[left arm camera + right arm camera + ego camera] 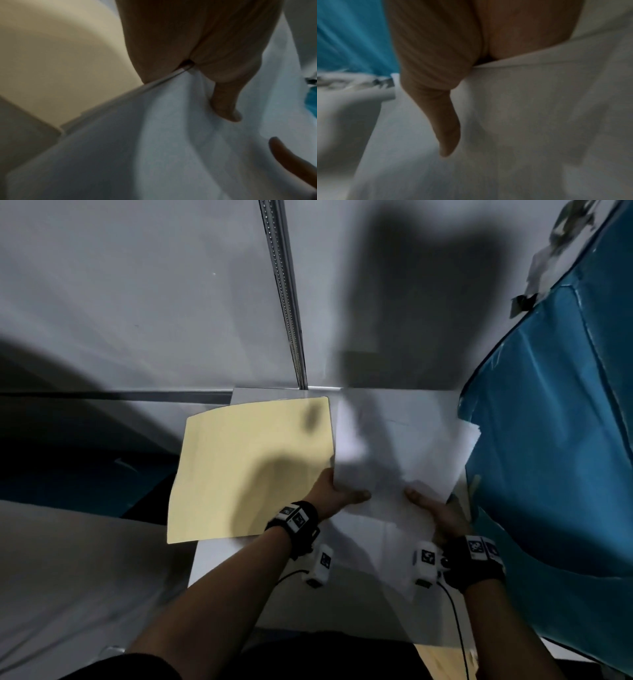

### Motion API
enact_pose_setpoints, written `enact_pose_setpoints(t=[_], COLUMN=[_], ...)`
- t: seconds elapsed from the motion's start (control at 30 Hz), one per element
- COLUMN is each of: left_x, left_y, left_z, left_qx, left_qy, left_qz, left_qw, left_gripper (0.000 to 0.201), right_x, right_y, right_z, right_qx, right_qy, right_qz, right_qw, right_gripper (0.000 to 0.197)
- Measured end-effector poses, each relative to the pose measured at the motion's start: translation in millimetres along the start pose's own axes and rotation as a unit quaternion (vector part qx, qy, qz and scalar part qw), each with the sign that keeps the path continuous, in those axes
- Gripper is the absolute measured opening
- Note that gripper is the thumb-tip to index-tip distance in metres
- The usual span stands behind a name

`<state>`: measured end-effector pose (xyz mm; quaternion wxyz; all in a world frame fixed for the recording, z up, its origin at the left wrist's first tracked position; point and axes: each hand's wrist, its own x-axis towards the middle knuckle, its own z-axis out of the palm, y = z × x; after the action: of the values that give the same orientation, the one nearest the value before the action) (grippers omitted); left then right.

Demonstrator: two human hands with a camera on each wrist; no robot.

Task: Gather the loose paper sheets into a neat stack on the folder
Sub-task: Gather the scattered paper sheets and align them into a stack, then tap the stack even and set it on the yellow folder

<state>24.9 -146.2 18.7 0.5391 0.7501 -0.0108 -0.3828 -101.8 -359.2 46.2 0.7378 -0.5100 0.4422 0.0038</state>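
Observation:
A pale yellow folder (246, 467) lies flat on the left half of the small white table (260, 583). To its right, a bundle of white paper sheets (404, 446) is held slightly raised, its edges uneven. My left hand (337, 491) grips the bundle's near-left edge, thumb on top. My right hand (433, 511) grips the near-right edge, thumb on top too. In the left wrist view the left hand's thumb (224, 106) lies on the sheets (154, 148) beside the folder (60, 60). The right wrist view has that hand's thumb (447, 128) pressed onto the paper (530, 121).
A blue plastic-covered bulk (561, 440) crowds the table's right side, close to the sheets. Grey wall panels with a metal strip (291, 320) stand behind the table. More white paper (373, 553) lies flat under my wrists.

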Motion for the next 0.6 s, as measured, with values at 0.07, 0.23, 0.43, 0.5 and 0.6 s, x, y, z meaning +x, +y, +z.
enact_pose_setpoints(t=[0.07,0.23,0.43,0.5,0.6], left_x=[-9,-45,-69,-73,-76], left_y=[11,54,82,87,86], left_z=[-8,-32,-52,-53,-58], left_qx=[-0.012,-0.014,-0.001,-0.015,-0.013], left_qy=[-0.008,0.109,0.197,0.212,0.212], left_qz=[0.047,0.170,0.204,0.220,0.251], left_qw=[0.999,0.979,0.959,0.952,0.944], left_gripper=[0.076,0.055,0.046,0.049,0.056], right_x=[-7,-33,-45,-46,-41], right_y=[-18,-68,-83,-79,-74], right_z=[7,39,66,66,61], right_qx=[-0.067,-0.127,-0.152,-0.147,-0.139], right_qy=[-0.005,0.004,-0.084,-0.094,-0.110], right_qz=[-0.080,-0.241,-0.323,-0.320,-0.323], right_qw=[0.995,0.962,0.930,0.931,0.930], right_gripper=[0.045,0.035,0.042,0.045,0.055])
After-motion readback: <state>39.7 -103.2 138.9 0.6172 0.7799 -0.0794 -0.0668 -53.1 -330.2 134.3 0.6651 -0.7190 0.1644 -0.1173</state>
